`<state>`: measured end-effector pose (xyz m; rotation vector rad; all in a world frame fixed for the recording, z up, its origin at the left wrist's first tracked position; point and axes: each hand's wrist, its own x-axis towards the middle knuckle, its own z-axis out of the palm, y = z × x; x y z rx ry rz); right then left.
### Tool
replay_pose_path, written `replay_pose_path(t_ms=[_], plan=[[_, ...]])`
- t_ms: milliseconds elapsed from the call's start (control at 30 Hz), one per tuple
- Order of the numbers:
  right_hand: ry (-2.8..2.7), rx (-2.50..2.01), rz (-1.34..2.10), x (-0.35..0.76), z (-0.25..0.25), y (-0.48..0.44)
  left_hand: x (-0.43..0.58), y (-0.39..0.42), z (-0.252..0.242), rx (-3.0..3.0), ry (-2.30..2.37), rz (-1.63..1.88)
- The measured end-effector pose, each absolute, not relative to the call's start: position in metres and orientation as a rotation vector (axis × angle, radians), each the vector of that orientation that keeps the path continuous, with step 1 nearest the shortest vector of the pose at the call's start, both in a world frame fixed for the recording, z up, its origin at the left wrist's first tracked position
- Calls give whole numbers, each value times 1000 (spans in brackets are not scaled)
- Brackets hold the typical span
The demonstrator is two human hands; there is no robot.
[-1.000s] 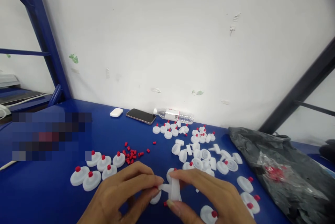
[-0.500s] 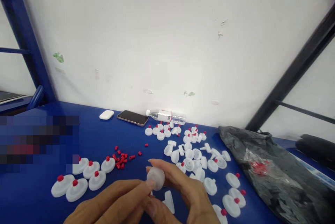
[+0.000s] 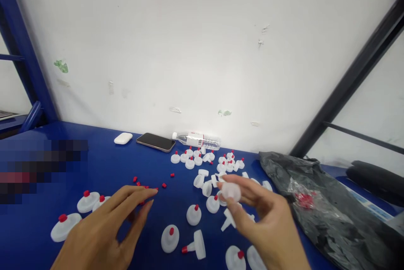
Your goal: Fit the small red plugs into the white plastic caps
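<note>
My right hand (image 3: 268, 215) pinches a white plastic nozzle cap (image 3: 232, 193) between thumb and fingers, over a pile of loose white nozzle caps (image 3: 207, 188). Whether that cap bears a red tip is hidden. My left hand (image 3: 107, 223) hovers over the small red tip caps (image 3: 135, 179), thumb and fingers apart with nothing seen between them; it covers part of the red pile. Between the hands lie white nozzle caps with red tips, one upright (image 3: 193, 215) and another on its side (image 3: 198, 244).
More red-tipped caps (image 3: 65, 228) stand at the left, others (image 3: 190, 163) at the back. Along the wall lie a white case (image 3: 123, 138), a phone (image 3: 155, 142) and a water bottle (image 3: 202, 140). A dark plastic bag (image 3: 334, 223) with a clear packet of red pieces (image 3: 305, 201) is at right.
My hands were together around a white nozzle cap and have parted. The left moved left to the red tip caps; the right moved right, holding a white cap. Caps between them are uncovered.
</note>
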<state>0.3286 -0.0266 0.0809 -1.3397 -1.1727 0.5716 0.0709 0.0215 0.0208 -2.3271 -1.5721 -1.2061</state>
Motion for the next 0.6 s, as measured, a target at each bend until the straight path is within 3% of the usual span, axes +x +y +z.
replay_pose_path(t_ms=[133,333,600], plan=[[-1148,-1438,476,364,85,-28,64,40,5,-2386,-1737,-809],[-1047,-1422,419,374,86,-29,75,40,-9,-2316,-1794,-694],[-987,-1075,806,365,84,-19,69,47,-18,-2432,-1683,-699]])
